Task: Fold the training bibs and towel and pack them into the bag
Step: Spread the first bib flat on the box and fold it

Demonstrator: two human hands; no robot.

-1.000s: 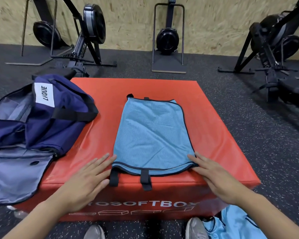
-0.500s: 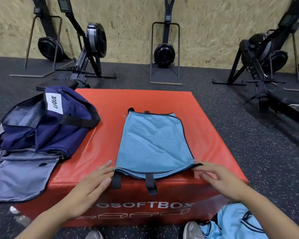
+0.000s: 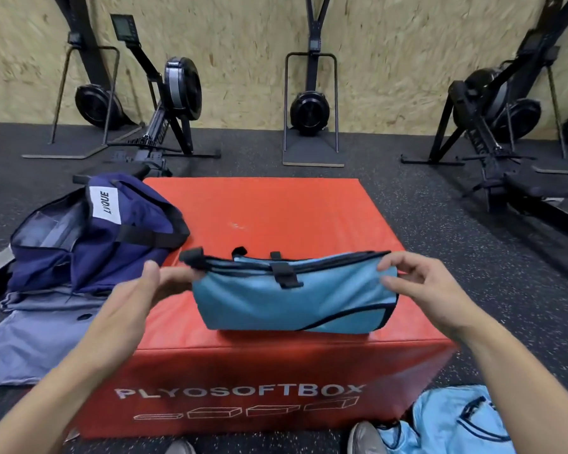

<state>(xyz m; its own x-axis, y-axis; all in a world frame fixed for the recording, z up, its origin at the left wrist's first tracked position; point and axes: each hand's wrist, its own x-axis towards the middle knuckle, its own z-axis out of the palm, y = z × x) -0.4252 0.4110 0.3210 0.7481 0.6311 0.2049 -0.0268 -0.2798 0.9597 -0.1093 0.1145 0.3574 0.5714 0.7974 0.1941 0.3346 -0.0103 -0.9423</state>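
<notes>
The folding step is in hand: the light-blue training bib point(image 3: 289, 299) lies across the near half of the red plyo soft box point(image 3: 263, 211), doubled over so that its black-trimmed edges and strap loops meet along the far side of the fold. The left hand point(image 3: 138, 299) pinches the bib's left end, where the black trim bunches, and the right hand point(image 3: 417, 290) pinches the right end between thumb and curled fingers; both grips are closed on the cloth, holding the upper layer just above the layer beneath. The fold looks about to be laid down, though motion blur makes it hard to tell whether the top edge already rests on the layer below. The next move likely calls for setting the edges square, pressing the bundle flat, and perhaps folding once more before carrying it left to the navy bag point(image 3: 89, 244), which slumps with its mouth open partly on the box's left edge and partly on the floor. Another light-blue bib point(image 3: 456, 424) waits unfolded on the floor by the right shoe point(image 3: 363, 439). No towel can be made out for certain.
</notes>
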